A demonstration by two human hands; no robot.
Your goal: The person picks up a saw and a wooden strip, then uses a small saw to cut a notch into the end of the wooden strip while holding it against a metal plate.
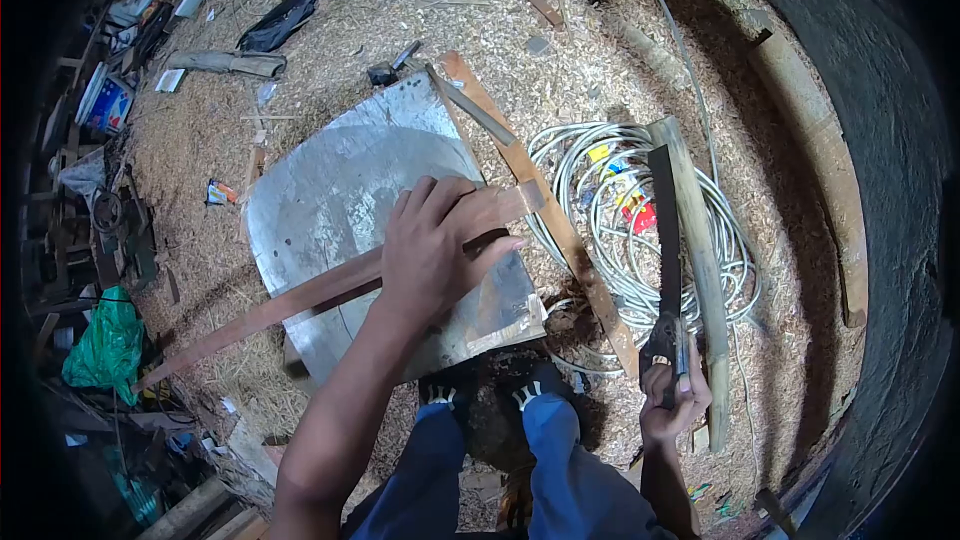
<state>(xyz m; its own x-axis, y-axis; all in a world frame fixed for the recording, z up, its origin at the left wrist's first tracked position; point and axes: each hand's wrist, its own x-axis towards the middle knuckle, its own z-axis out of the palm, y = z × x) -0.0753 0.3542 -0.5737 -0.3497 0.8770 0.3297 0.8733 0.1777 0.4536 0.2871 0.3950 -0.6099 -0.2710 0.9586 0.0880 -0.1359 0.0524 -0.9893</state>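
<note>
A long reddish wooden strip (300, 292) lies across a grey metal-topped surface (350, 180), its left end reaching past the edge. My left hand (435, 235) is closed round the strip near its right end, which shows a notch. Off to the right, my right hand (675, 395) grips the handle of a handsaw (665, 240); a thin light object lies along the fingers of that hand. The saw's dark blade points away from me, over the coiled cable and apart from the strip.
Coiled pale cable (600, 200) lies on the shavings-covered floor, beside a long pole (700, 270) and a flat plank (560, 230). Scrap and a green bag (105, 350) are at the left. A dark curved edge (890, 160) runs down the right.
</note>
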